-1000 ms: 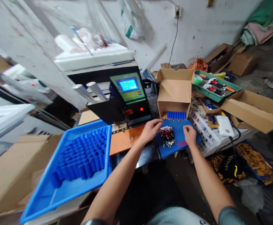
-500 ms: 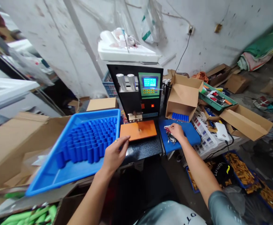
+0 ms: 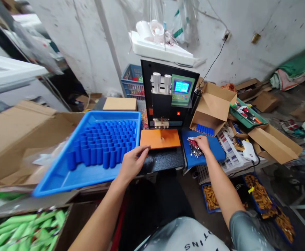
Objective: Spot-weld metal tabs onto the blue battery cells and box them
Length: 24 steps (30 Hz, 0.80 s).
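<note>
Where blue tray (image 3: 63, 177) sits, centre-left: upright blue cells (image 3: 102, 146)
Cardboard box (image 3: 215, 104): blue cell row (image 3: 205, 130)
Left hand (image 3: 133, 162): grip apart, by tray
Right hand (image 3: 202, 143): on red-tipped bundle (image 3: 194, 150), grip unclear

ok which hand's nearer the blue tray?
Left. The left hand sits by the near right corner of the blue tray; the right hand is on the wire bundle, beyond the orange plate.
</note>
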### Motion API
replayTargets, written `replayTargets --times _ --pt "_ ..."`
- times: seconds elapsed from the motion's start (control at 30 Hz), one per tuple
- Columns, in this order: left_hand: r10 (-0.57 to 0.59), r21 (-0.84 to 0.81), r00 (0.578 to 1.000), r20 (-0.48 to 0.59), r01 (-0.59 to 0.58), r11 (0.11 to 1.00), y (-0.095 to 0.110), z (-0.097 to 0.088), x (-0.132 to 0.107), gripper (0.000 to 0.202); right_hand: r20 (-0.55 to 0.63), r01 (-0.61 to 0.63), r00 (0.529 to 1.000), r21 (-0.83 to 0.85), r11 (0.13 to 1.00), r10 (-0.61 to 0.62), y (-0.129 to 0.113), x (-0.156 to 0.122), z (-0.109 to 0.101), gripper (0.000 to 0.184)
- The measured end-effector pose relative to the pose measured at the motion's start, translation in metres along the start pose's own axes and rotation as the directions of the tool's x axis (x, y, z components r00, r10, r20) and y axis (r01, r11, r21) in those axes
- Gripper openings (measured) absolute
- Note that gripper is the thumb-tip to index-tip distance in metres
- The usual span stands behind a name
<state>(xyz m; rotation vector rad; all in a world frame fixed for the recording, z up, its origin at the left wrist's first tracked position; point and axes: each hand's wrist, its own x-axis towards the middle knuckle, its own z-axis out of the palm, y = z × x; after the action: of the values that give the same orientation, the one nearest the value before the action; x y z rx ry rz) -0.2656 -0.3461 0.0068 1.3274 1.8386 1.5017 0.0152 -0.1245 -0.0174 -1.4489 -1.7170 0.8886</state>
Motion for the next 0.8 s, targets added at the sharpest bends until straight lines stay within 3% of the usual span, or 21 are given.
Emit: replayTargets --times 0.13,0.23,0.37,0.5,0.63,0.8 --pt "0.003 -0.005 1.000 0.011 -0.003 1.000 0.000 0.000 0.000 0.044 0.004 -0.085 0.996 0.201 0.976 0.086 -0.004 -0.001 -0.008 0.024" --pt "0.006 0.001 1.000 0.018 -0.006 1.000 -0.003 0.001 0.000 0.044 -0.024 -0.131 0.987 0.442 0.887 0.158 -0.011 -0.001 -0.013 0.020" --pt "0.025 0.016 0.999 0.021 -0.025 1.000 -0.007 0.001 0.001 0.043 -0.083 -0.083 0.977 0.698 0.711 0.195 -0.025 0.001 -0.018 0.026" --pt "0.095 0.026 0.996 -0.001 -0.095 0.995 -0.007 0.000 0.000 0.038 -0.111 -0.020 0.979 0.785 0.619 0.172 -0.047 -0.007 -0.020 0.029" --pt "0.253 0.055 0.967 -0.041 -0.251 0.966 0.010 0.008 -0.004 0.028 -0.076 -0.003 0.992 0.788 0.615 0.102 -0.078 -0.035 -0.001 0.029" --pt "0.340 0.029 0.940 -0.020 -0.339 0.940 0.038 0.039 -0.013 0.020 0.030 -0.034 0.999 0.791 0.611 0.017 -0.114 -0.077 0.045 0.027"
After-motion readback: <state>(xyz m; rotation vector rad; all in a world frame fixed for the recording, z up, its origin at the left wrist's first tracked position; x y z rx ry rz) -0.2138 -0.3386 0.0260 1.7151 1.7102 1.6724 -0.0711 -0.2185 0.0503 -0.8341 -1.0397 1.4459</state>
